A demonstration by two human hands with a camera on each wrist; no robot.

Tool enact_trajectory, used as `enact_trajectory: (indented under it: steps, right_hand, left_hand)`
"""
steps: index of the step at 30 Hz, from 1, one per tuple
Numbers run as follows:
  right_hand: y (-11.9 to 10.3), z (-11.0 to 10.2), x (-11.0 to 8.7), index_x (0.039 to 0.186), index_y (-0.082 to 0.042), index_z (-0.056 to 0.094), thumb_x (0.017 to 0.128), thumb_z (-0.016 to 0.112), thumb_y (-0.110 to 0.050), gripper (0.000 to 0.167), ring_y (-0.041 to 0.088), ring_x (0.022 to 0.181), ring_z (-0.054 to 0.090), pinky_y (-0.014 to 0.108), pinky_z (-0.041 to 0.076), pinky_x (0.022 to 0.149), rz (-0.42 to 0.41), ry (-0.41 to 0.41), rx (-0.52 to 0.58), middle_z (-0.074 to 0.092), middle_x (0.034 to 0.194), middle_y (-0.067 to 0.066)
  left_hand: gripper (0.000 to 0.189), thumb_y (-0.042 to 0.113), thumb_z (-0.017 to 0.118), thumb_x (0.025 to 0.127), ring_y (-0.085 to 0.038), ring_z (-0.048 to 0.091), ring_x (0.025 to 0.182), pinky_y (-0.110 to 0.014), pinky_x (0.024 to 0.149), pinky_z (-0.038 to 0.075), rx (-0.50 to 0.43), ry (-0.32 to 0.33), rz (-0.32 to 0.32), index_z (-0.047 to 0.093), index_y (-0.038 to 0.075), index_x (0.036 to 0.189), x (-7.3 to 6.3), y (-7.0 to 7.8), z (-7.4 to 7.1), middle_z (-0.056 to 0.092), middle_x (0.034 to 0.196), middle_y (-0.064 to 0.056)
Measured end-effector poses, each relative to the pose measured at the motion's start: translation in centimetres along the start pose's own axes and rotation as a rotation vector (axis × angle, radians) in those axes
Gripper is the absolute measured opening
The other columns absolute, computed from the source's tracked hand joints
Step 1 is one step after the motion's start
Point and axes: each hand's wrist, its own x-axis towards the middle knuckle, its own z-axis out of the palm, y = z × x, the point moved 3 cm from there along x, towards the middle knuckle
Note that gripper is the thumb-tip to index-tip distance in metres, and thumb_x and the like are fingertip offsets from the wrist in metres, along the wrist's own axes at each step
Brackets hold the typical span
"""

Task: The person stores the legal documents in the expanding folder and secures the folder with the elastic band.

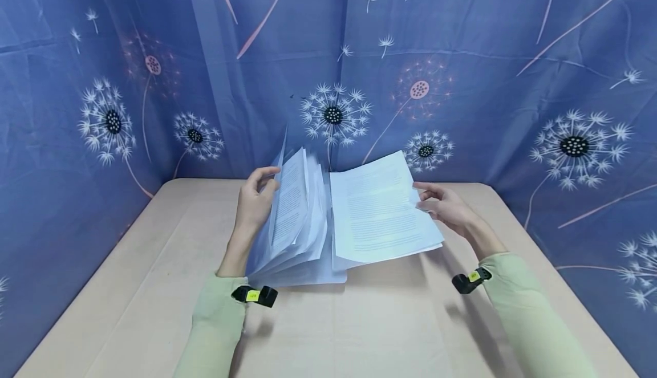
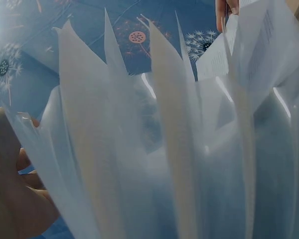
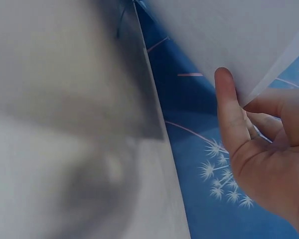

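A folder with clear plastic sleeves (image 1: 313, 278) stands partly fanned over the table, printed sheets inside its leaves. At its left, my left hand (image 1: 254, 198) holds the cover and leaves by their outer edge, fingers curled around it. The left wrist view shows several see-through sleeves (image 2: 134, 144) spread apart, with the left hand (image 2: 20, 189) at their left edge. To the right, my right hand (image 1: 449, 207) pinches the edge of printed sheets (image 1: 380, 212) between thumb and fingers. In the right wrist view, the sheet's corner (image 3: 249, 55) lies against the right thumb.
A beige-covered table (image 1: 385, 332) lies below, its far edge against a blue curtain (image 1: 277, 81) with dandelion prints. Black wrist cameras (image 1: 255, 296) sit on both pale green sleeves (image 1: 528, 309).
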Motion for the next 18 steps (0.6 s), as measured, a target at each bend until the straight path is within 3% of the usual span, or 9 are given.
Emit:
enact_trajectory:
  steps: [10,18]
  right_hand:
    - [1.6,0.3,0.1,0.156,-0.005,0.027,0.097,0.054,-0.002,0.064,0.004,0.074,0.049,0.017,0.046,0.062,0.016,0.015,-0.045,0.043,0.112,0.012]
    - [2.9,0.3,-0.1,0.154,-0.005,0.030,0.096,0.054,0.000,0.063,0.004,0.065,0.043,0.018,0.038,0.053,0.012,0.044,-0.043,0.044,0.109,0.012]
  left_hand:
    - [0.036,0.016,0.051,0.094,-0.027,0.059,0.123,-0.045,0.106,0.044,-0.010,-0.006,-0.003,0.063,0.010,0.128,0.1,-0.1,0.0,0.062,0.132,-0.010]
    - [0.036,0.017,0.052,0.094,-0.025,0.060,0.123,-0.044,0.106,0.044,-0.003,0.003,-0.005,0.064,0.011,0.127,0.1,0.0,0.0,0.063,0.132,-0.008]
